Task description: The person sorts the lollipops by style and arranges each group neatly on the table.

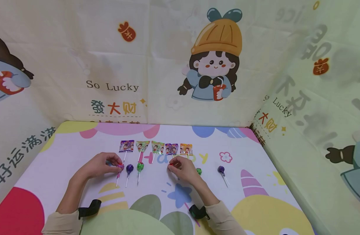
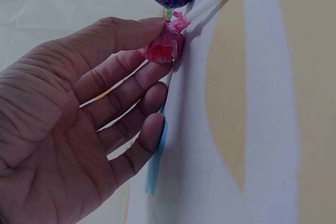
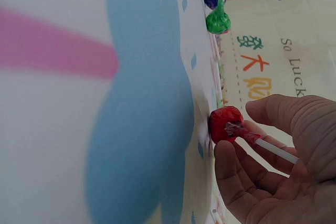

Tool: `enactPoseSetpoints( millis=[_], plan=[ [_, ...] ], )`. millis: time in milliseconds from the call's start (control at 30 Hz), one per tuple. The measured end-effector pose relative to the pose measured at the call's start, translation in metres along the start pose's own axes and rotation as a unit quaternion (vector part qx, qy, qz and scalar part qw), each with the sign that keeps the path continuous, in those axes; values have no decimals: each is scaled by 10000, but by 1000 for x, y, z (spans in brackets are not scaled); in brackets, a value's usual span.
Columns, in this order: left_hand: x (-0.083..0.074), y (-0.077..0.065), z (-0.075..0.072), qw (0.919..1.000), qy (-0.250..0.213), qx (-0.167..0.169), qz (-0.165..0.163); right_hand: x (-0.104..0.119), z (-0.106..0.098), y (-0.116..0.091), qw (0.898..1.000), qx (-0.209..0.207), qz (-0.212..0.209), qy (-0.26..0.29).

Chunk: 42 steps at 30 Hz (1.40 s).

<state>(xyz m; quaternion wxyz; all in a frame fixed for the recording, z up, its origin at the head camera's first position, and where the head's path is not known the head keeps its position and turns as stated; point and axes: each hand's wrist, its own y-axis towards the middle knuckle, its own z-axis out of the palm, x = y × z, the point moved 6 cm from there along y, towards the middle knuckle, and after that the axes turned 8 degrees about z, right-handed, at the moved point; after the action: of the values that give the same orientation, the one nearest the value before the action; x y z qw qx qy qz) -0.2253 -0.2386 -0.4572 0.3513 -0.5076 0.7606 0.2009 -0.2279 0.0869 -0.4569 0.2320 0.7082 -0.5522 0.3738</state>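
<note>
My left hand (image 1: pixel 97 165) pinches a pink-wrapped lollipop (image 2: pixel 164 47) by its round head between thumb and fingertips, the white stick pointing down toward the table. Just right of it lie a purple lollipop (image 1: pixel 129 168) and a green lollipop (image 1: pixel 140 166), sticks toward me. My right hand (image 1: pixel 182 170) holds a red lollipop (image 3: pixel 226 124) at its head, thumb on one side and fingers on the other; the stick runs back toward the palm. Partly hidden behind that hand is another green lollipop (image 1: pixel 199 171).
Farther back, flat-wrapped lollipops stand in a row, from a purple packet (image 1: pixel 127 146) through green ones to an orange packet (image 1: pixel 186 149). A second purple lollipop (image 1: pixel 221 169) lies at the right. Printed cloth walls (image 1: pixel 165 65) enclose the patterned table (image 1: pixel 203 137).
</note>
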Motion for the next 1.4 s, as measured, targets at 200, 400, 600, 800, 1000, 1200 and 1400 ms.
enactPoseSetpoints(
  millis=[200, 400, 600, 800, 1000, 1200, 1400],
  plan=[
    [0, 0, 0, 10000, 10, -13, -67, 1, 1, -1, 10000, 82, -50, 15],
    [0, 1, 1, 10000, -19, 14, -84, 2, 1, -4, 10000, 19, 60, -5],
    [1, 2, 0, 9999, -22, 37, -105, 2, 3, -4, 9996, 45, 285, -67],
    [1, 2, -2, 10000, -40, 23, -64, 4, 4, -3, 9995, 36, 307, -119],
    [0, 3, -2, 10000, -31, 28, -17, 6, 5, -2, 9996, 7, 192, -192],
    [-2, 2, -3, 10000, -28, 38, -5, 10, 8, 0, 9998, -8, 151, -103],
    [-1, 1, -3, 9998, -122, 34, -149, 11, 13, 1, 9998, 13, 183, -71]
  ],
)
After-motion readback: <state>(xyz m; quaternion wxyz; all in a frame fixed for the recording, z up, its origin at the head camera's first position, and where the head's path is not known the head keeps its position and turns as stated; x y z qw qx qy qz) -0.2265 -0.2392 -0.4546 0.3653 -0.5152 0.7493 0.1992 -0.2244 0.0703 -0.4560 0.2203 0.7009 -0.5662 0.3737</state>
